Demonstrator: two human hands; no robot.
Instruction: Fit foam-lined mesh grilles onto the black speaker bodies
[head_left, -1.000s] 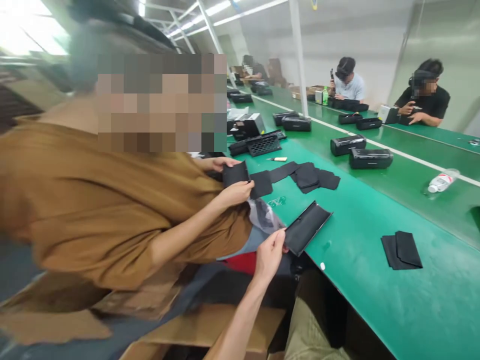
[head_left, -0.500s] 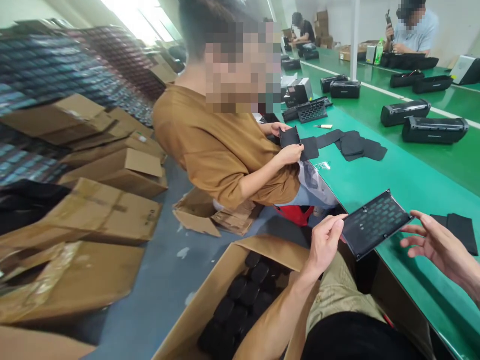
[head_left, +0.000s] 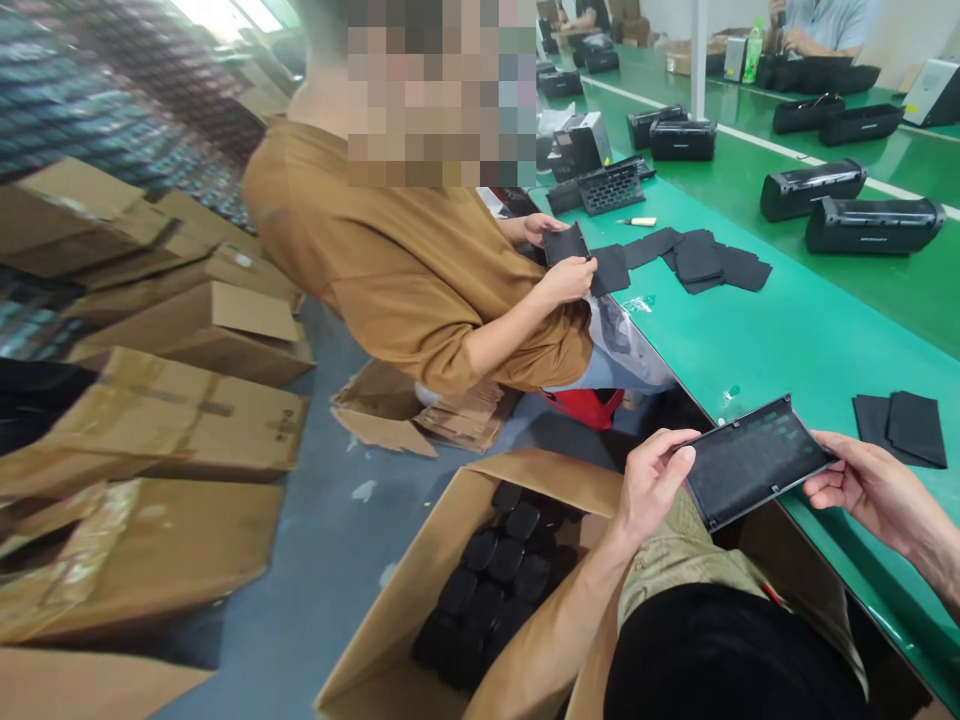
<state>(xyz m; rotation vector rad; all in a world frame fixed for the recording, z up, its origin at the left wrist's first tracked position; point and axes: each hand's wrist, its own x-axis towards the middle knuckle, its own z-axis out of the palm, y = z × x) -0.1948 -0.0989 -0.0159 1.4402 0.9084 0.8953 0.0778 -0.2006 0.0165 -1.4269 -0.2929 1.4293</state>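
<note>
A black perforated speaker grille panel [head_left: 754,465] is held between my two hands, tilted, over my lap at the table's edge. My left hand [head_left: 654,480] pinches its left end, thumb on top. Around the right end close the fingers of my right hand [head_left: 862,485]. Dark material lies across the inner face, and its holes show only faintly near the upper right. Just beyond my right hand, thin black sheets [head_left: 916,425] lie on the green table [head_left: 795,340].
To my left a co-worker [head_left: 390,270] holds a similar black panel [head_left: 568,246]. More black sheets [head_left: 697,260], a small knife [head_left: 639,221] and several black speakers [head_left: 874,226] are on the tables. An open carton [head_left: 397,600] of black parts stands beside me, with other cartons [head_left: 202,420] further left.
My right hand has closed on the panel's right end, where its fingers were spread before. The panel has turned slightly, and fewer holes show through it. The camera view has shifted a little.
</note>
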